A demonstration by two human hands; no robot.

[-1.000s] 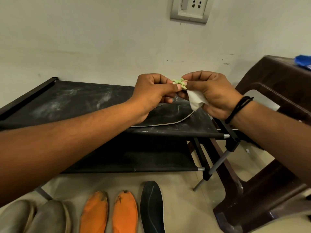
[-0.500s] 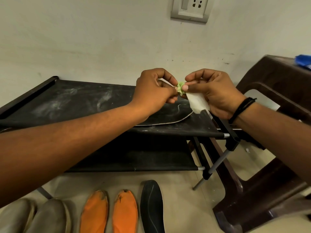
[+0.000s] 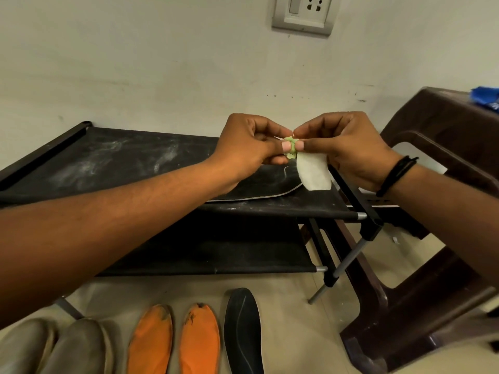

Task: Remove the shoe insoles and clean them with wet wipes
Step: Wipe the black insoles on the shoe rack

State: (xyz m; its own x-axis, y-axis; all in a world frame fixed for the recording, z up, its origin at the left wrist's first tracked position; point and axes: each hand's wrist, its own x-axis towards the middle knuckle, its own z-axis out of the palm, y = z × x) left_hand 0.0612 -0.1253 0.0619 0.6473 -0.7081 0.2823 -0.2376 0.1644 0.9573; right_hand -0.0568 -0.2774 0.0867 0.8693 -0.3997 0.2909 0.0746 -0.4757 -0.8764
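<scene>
My left hand [image 3: 249,143] and my right hand [image 3: 348,149] meet above the black rack, and both pinch a small crumpled green scrap [image 3: 291,147] between their fingertips. A white wipe [image 3: 313,172] hangs from my right hand's grip. Under the hands a black insole [image 3: 270,186] with a pale edge lies on the rack's top shelf [image 3: 113,163]. On the floor below lie two orange insoles [image 3: 149,341] [image 3: 199,338], another black insole [image 3: 243,330] and two grey insoles [image 3: 48,346].
The dusty two-tier black shoe rack stands against the wall, its lower shelf [image 3: 216,255] beneath. A brown plastic chair [image 3: 432,265] stands at the right with a blue item [image 3: 486,99] on it. A wall socket [image 3: 305,14] is above.
My hands stayed together over the rack and shifted their pinch on the green scrap; the white wipe now hangs lower and more unfolded from my right hand.
</scene>
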